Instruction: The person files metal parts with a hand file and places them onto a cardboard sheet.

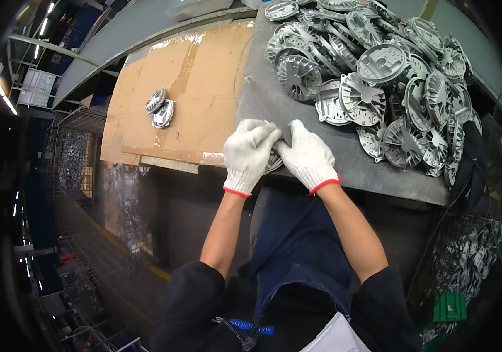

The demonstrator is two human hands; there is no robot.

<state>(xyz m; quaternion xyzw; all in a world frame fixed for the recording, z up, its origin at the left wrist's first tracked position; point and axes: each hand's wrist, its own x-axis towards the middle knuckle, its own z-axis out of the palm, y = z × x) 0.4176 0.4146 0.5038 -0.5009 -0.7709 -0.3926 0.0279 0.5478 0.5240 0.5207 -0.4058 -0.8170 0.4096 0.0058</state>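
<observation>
big heap of finned round metal castings far right on the grey table, flat cardboard sheet to the left with two more castings on it, wire baskets far left

Castings pile right of cardboard

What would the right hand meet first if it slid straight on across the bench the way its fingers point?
The right hand points up-left toward the left hand, so it would likely meet that glove first, with the small metal part held between them. Depth is unclear.
</observation>
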